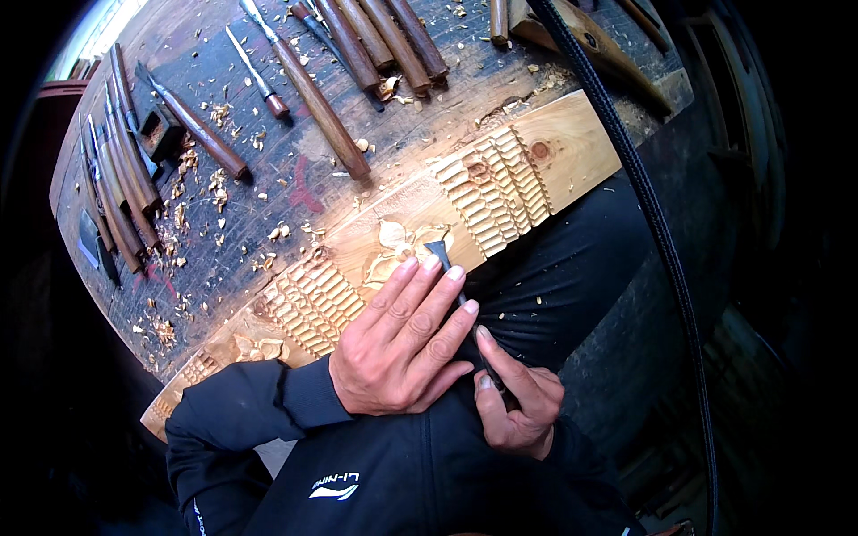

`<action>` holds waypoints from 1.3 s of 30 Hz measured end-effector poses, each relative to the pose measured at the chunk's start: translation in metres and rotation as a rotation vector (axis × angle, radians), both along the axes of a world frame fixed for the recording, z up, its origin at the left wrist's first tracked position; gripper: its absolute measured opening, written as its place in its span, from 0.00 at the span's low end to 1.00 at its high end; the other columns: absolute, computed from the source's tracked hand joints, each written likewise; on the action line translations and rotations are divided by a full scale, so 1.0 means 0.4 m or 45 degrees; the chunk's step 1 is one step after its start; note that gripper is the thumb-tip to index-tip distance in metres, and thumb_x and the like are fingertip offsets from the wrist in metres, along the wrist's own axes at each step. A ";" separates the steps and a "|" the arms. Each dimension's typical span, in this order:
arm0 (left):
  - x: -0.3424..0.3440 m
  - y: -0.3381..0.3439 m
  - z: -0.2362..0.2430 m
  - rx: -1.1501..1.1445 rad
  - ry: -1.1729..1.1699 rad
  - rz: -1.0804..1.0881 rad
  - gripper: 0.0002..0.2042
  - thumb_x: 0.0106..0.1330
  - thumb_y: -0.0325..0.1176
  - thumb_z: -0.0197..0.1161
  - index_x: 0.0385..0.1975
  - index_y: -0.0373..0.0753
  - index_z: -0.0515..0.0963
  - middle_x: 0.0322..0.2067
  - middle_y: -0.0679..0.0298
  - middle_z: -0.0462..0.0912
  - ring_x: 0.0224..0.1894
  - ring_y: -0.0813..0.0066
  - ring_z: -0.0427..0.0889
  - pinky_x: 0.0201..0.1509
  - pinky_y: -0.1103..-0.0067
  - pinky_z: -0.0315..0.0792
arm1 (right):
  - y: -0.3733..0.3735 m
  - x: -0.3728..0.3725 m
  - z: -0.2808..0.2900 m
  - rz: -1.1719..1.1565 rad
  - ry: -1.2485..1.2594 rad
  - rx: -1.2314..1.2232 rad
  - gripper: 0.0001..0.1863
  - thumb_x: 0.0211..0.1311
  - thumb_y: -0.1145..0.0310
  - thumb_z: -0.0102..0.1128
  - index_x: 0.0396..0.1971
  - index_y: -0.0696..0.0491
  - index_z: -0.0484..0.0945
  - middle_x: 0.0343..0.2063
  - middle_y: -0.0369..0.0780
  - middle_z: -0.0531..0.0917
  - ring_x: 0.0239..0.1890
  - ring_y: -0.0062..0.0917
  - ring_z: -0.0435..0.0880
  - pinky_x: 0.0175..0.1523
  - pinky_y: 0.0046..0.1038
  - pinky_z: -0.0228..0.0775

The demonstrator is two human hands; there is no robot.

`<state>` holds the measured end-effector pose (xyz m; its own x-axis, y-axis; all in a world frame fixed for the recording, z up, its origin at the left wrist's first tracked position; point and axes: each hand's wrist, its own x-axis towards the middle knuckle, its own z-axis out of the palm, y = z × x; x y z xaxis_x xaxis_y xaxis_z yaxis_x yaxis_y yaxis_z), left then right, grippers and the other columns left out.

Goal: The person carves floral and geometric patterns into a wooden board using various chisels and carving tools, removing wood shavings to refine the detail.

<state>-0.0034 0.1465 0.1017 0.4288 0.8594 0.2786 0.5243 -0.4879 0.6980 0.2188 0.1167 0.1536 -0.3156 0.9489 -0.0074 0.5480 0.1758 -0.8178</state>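
A long pale wooden board (576, 152), carved with ribbed bands and petal shapes, runs aslant in front of me. A dark flat-bladed chisel (436, 247) has its tip at the carved flower (398, 241) near the board's middle. My left hand (402, 339) lies with its fingers stretched out over the board's near edge, fingertips resting along the chisel's shank. Closer to my body, my right hand (521, 406) is closed round the chisel's rear part, thumb and forefinger along it. Most of the handle is hidden in that hand.
On the dark worktable (268, 210) lie several wood-handled chisels (201, 129) at the left and more (380, 45) at the far side. A wooden mallet-like piece (594, 54) lies far right. Wood shavings (219, 188) are scattered about. A black braided cable (648, 188) hangs across the right.
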 end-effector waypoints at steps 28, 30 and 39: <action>-0.005 0.007 -0.010 -0.094 -0.090 -0.069 0.38 0.66 0.45 0.81 0.71 0.27 0.79 0.72 0.32 0.78 0.78 0.32 0.76 0.85 0.48 0.65 | -0.018 -0.020 -0.059 -0.052 -0.043 0.155 0.32 0.58 0.87 0.64 0.67 0.69 0.83 0.37 0.53 0.93 0.25 0.33 0.91 0.32 0.31 0.81; -0.005 0.008 -0.010 -0.098 -0.085 -0.071 0.38 0.66 0.45 0.81 0.72 0.27 0.79 0.72 0.32 0.78 0.78 0.32 0.76 0.85 0.48 0.65 | -0.017 -0.021 -0.063 -0.058 -0.037 0.172 0.32 0.58 0.87 0.64 0.67 0.69 0.83 0.37 0.53 0.93 0.25 0.34 0.91 0.32 0.31 0.81; -0.003 0.026 -0.008 -0.113 -0.068 -0.091 0.39 0.65 0.44 0.81 0.72 0.26 0.78 0.73 0.32 0.77 0.78 0.30 0.75 0.85 0.49 0.65 | -0.010 -0.025 -0.080 -0.062 -0.094 0.219 0.31 0.60 0.85 0.65 0.66 0.69 0.83 0.36 0.52 0.93 0.25 0.33 0.91 0.31 0.30 0.81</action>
